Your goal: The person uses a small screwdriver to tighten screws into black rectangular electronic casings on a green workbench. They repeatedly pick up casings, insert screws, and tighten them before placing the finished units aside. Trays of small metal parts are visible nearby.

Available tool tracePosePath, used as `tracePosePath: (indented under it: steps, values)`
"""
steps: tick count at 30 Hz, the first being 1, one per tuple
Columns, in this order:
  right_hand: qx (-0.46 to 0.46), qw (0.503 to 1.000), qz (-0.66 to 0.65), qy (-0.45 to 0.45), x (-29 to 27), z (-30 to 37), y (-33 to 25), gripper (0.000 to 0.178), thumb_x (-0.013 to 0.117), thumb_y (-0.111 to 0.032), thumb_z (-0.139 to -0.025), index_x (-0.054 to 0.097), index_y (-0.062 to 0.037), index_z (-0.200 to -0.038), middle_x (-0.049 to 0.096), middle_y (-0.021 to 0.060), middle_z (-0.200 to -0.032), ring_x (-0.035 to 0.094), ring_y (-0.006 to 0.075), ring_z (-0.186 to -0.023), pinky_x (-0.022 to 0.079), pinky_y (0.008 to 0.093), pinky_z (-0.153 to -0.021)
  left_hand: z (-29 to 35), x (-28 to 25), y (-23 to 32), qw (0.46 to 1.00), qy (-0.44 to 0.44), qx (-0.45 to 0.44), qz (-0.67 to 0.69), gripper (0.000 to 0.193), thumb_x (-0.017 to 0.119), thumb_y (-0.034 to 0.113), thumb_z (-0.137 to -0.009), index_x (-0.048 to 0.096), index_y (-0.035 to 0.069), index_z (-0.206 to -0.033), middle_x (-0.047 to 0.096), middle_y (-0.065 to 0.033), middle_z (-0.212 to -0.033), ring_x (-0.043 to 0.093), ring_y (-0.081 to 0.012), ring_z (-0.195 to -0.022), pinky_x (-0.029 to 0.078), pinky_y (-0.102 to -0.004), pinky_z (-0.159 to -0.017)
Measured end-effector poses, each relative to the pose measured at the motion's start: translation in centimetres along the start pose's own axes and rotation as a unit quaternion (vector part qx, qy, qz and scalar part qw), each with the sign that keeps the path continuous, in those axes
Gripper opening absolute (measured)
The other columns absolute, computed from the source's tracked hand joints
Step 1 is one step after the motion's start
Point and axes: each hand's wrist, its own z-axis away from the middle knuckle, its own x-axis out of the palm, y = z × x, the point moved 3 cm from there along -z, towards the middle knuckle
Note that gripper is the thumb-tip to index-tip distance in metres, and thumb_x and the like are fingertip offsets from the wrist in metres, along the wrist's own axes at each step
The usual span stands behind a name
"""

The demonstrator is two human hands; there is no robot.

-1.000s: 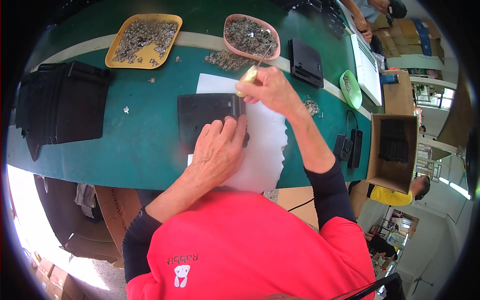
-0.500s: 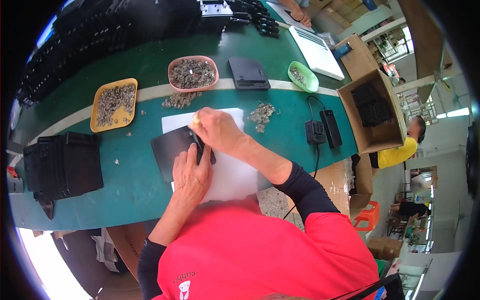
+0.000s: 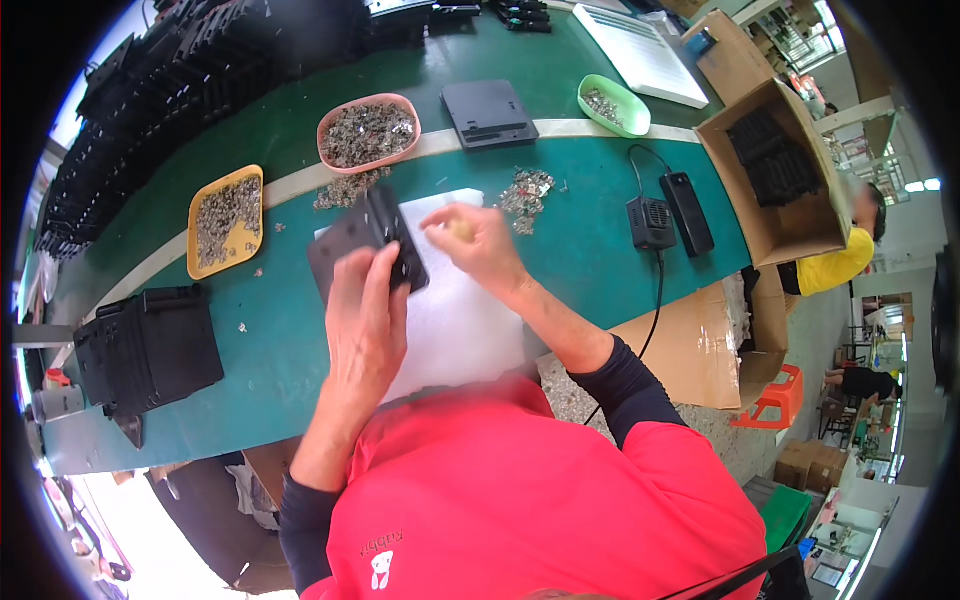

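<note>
My left hand [image 3: 362, 320] grips a black plastic casing [image 3: 345, 243], tilted up over a white sheet [image 3: 455, 325] on the green table. Its thumb and fingers press along the casing's thick, ridged edge. Just right of the casing, and apart from it, my right hand [image 3: 487, 248] is closed with the fingers curled. Something pale yellow shows at those fingertips; whether it is a finger cover or a small held piece I cannot tell. Beyond the sheet lie two loose heaps of small metal parts, one on the left [image 3: 350, 188] and one on the right [image 3: 526, 197].
Small metal parts fill a pink tray [image 3: 325, 146], a yellow tray [image 3: 232, 262] and a green tray [image 3: 630, 122]. Another black casing [image 3: 488, 112] lies at the back. Stacked casings [image 3: 150, 350] stand left; a black adapter [image 3: 652, 222] and an open carton [image 3: 800, 235] are right.
The casing has been lifted and tilted up off the sheet by my left hand. My right hand has drawn away from it to the right. The whole view has shifted slightly.
</note>
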Motion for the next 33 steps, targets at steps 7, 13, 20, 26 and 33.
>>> tracePosePath:
  steps: [7,13,20,26,33]
  values:
    - [-0.104,0.988,0.033,-0.107,1.3,3.4,1.8,0.007,0.07,-0.007,-0.081,0.066,-0.0036,-0.085,0.063,0.0076,-0.069,0.061,0.0194,-0.059,0.047,0.0293,-0.056,-12.8,3.5,-2.1,0.984,-0.001,0.156,-0.082,0.037,0.066,0.004,-0.081,0.059,0.005,-0.117,0.054,-0.0123,-0.11,0.057,-0.0306,-0.098,0.046,-0.0395,-0.08]
    - [-0.118,0.981,-0.016,-0.152,1.3,3.3,0.8,0.01,0.071,-0.004,-0.076,0.063,-0.0054,-0.082,0.057,0.0061,-0.059,0.058,0.0209,-0.052,0.045,0.0309,-0.051,-19.0,10.6,-4.0,0.944,-0.144,0.272,-0.122,0.04,0.061,-0.004,-0.082,0.058,0.003,-0.122,0.054,-0.0121,-0.117,0.06,-0.0318,-0.102,0.051,-0.0407,-0.085]
    - [-0.158,0.98,-0.022,-0.117,1.5,3.5,1.0,0.01,0.072,-0.006,-0.077,0.062,-0.0058,-0.077,0.061,0.008,-0.063,0.061,0.0241,-0.054,0.046,0.0325,-0.049,-18.6,16.3,-6.7,0.924,-0.29,0.209,-0.137,0.04,0.053,-0.01,-0.082,0.058,0.003,-0.119,0.057,-0.0128,-0.115,0.061,-0.0336,-0.103,0.053,-0.0402,-0.084]
    - [-0.16,0.979,0.003,-0.124,1.3,3.4,1.0,0.01,0.071,-0.007,-0.077,0.061,-0.0062,-0.074,0.064,0.0086,-0.065,0.063,0.0274,-0.056,0.048,0.0354,-0.05,-18.1,17.1,-5.7,0.933,-0.27,0.144,-0.187,0.039,0.06,0.008,-0.082,0.058,0.004,-0.12,0.06,-0.0148,-0.112,0.062,-0.0334,-0.099,0.052,-0.0427,-0.085]
    - [-0.164,0.979,0.017,-0.123,1.5,3.3,1.2,0.009,0.071,-0.007,-0.076,0.062,-0.0065,-0.076,0.063,0.0084,-0.066,0.063,0.0275,-0.057,0.048,0.0356,-0.051,-16.7,16.6,-3.3,0.951,-0.157,0.24,-0.118,0.042,0.071,0.02,-0.08,0.06,0.008,-0.119,0.06,-0.0096,-0.109,0.06,-0.0268,-0.1,0.049,-0.0392,-0.085]
